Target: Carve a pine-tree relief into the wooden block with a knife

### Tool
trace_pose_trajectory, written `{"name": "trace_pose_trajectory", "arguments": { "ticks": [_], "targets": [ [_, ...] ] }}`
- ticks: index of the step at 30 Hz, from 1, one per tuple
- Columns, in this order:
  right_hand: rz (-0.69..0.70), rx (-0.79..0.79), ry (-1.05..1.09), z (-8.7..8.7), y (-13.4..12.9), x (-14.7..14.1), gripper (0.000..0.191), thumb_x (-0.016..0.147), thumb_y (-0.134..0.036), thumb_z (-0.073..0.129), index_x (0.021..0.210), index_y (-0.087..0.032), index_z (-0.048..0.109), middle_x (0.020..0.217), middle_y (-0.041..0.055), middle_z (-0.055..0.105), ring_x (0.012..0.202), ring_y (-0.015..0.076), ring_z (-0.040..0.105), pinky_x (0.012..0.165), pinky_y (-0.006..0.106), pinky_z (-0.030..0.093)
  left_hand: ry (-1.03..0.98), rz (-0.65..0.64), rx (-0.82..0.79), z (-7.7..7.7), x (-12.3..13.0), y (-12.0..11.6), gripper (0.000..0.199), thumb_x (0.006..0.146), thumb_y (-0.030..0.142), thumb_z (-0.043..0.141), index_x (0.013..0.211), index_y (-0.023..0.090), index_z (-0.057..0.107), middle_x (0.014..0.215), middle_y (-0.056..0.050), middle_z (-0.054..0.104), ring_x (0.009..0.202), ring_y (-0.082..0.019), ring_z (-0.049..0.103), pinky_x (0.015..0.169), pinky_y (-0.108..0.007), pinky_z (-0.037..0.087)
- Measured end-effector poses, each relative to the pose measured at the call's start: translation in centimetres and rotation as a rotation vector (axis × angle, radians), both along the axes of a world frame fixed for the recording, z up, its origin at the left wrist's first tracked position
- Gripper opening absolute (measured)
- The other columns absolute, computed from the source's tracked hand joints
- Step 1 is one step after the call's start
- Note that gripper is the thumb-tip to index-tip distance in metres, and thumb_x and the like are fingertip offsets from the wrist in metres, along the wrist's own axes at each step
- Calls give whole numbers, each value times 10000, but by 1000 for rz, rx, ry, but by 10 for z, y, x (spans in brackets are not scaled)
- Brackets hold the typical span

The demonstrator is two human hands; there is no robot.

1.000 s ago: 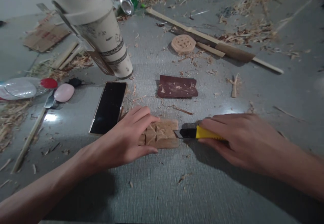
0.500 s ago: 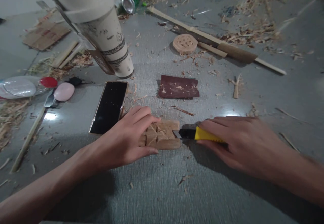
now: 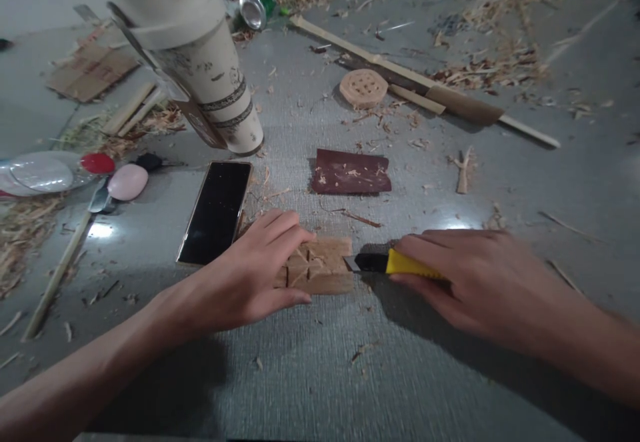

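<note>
A small carved wooden block (image 3: 330, 265) with grooves cut in its top lies flat on the grey table. My left hand (image 3: 260, 265) grips its left end, fingers along the far edge and thumb along the near edge, covering that end. In my right hand (image 3: 460, 275) is a yellow and black utility knife (image 3: 407, 264), its blade pointing left. The blade tip meets the right end of the block. Just behind the block lies a dark red strip of sandpaper (image 3: 351, 171), dusted with shavings.
A phone (image 3: 215, 212) lies left of the block, with a tall tumbler (image 3: 215, 75) behind it. Farther back are a wooden octagonal piece (image 3: 363, 89), long wooden strips (image 3: 465, 103) and a green can (image 3: 257, 1). A thin stick (image 3: 57, 279) lies at left among shavings.
The knife has shifted very slightly against the block's right end. My left hand keeps its hold, and the block stays where it was.
</note>
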State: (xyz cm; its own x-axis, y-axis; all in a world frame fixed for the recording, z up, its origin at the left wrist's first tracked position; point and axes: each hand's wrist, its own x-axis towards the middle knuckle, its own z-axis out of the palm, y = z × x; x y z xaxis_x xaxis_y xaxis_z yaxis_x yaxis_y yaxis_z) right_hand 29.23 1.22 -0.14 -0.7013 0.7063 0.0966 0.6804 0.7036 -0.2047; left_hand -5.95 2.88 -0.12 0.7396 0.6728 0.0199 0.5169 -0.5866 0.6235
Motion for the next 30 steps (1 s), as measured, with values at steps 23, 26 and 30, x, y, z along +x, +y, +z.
{"name": "trace_pose_trajectory", "arguments": {
  "ticks": [23,26,30],
  "targets": [
    [43,4,11,5,12,8,293,1173,-436,502,938,-264,538,694,-31,611,546,165,549,581,338,286,-1,46,20,-4,-3,-6,563,988,366,880,1453,212,603,1321,-122,657,1270,-334,642,1138,-536,569],
    [109,-39,36,8,8,4,251,1157,-399,521,947,-263,523,701,-42,605,544,157,539,587,336,292,8,56,13,-3,-3,-6,576,976,350,890,1459,209,610,1322,-127,663,1263,-336,646,1133,-540,574],
    [91,-41,6,8,4,2,244,1156,-403,517,954,-265,528,707,-38,610,547,165,547,584,357,274,11,65,10,-3,-3,-6,569,981,331,881,1462,189,613,1344,-138,662,1292,-343,638,1167,-550,558]
  ]
}}
